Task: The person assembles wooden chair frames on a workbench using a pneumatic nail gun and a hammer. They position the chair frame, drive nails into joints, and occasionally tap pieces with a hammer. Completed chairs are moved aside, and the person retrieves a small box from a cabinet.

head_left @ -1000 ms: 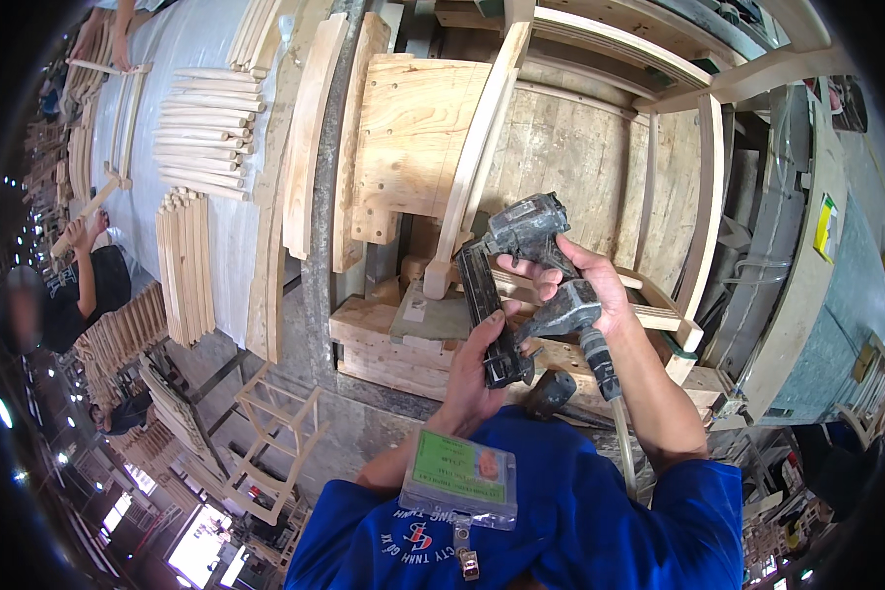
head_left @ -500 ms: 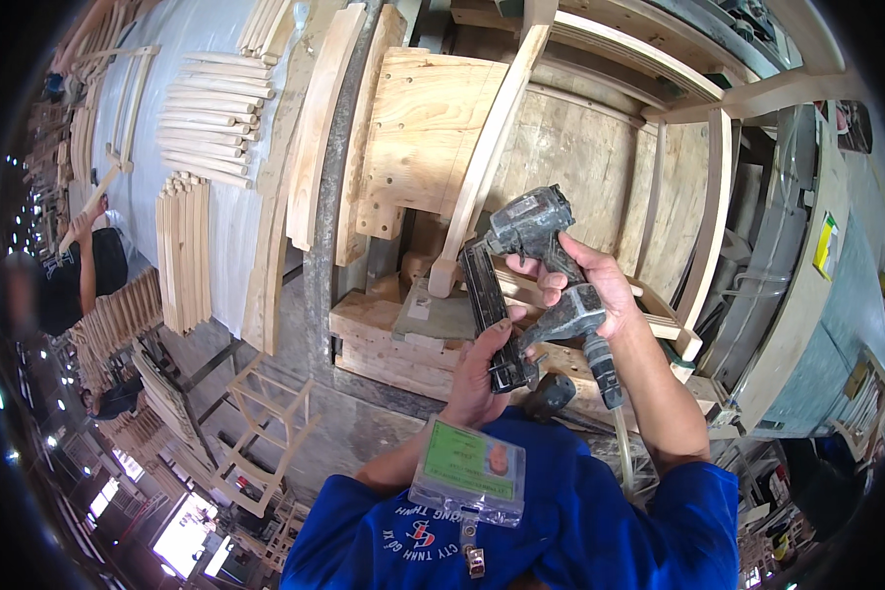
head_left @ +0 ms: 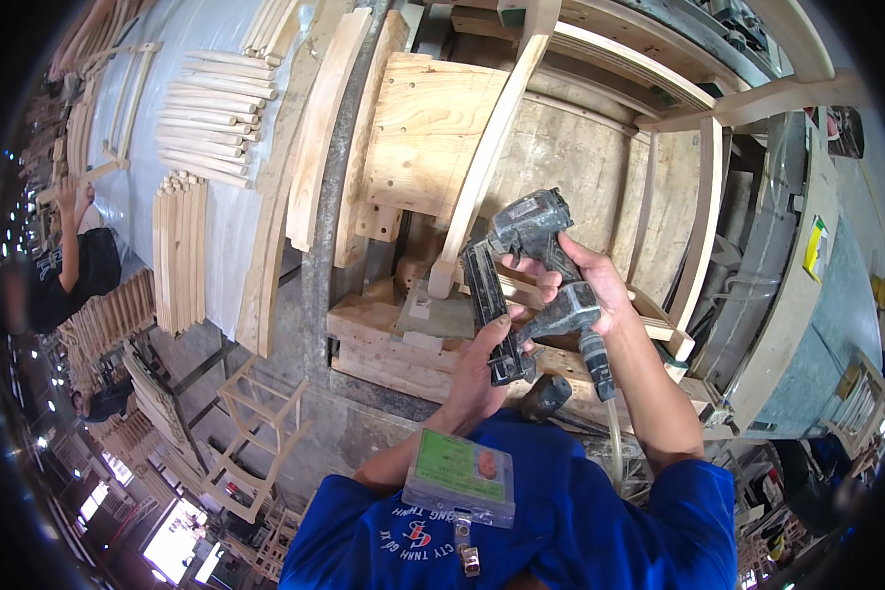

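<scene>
Both hands are on a dark, worn pneumatic nail gun (head_left: 531,218), held in front of my chest above the workbench. My right hand (head_left: 600,280) is wrapped round its handle, with an air hose (head_left: 615,433) running down from the handle's end. My left hand (head_left: 482,364) grips the lower end of the long magazine (head_left: 489,295). Just beyond the tool stands a pale wooden chair frame (head_left: 703,221), its near leg (head_left: 482,177) slanting past the nail gun's nose. Whether the nose touches the leg, I cannot tell.
A wooden jig block (head_left: 428,128) is fixed left of the frame. Stacked wooden slats (head_left: 211,118) lie on a covered table farther left, where another person (head_left: 74,256) holds a wooden piece. A dark rounded tool (head_left: 546,396) sits at the bench's near edge.
My hands and the nail gun stay nearly in place. The view has shifted slightly. At the far left, the other person's arm and wooden piece have moved up.
</scene>
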`<act>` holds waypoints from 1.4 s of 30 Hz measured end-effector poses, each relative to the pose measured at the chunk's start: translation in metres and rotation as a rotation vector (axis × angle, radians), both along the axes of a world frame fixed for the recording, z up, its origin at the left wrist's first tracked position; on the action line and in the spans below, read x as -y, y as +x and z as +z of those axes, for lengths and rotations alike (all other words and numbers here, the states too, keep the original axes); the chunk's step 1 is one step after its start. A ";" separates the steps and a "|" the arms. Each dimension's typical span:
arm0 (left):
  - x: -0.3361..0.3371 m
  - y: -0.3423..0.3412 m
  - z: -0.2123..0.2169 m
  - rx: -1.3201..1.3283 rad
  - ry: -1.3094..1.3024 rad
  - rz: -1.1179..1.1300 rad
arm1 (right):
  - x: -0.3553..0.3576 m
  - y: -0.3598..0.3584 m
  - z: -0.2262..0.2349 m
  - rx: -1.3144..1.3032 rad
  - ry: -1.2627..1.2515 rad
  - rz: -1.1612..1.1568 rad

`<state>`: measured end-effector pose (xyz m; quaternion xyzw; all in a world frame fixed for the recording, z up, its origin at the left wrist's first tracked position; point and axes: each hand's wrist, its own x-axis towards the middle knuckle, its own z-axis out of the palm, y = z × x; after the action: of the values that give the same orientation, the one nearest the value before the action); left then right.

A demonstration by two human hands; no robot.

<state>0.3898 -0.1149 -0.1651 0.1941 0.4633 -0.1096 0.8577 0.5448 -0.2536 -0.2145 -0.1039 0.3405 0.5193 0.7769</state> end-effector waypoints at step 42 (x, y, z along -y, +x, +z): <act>-0.080 0.010 0.072 0.657 2.090 -1.330 | 0.497 -0.166 0.086 1.012 -2.307 0.898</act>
<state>0.3999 -0.0346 -0.0932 0.9831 -0.0894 -0.0483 0.1522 0.3787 -0.7507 -0.1283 -0.9784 0.1946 0.0498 0.0484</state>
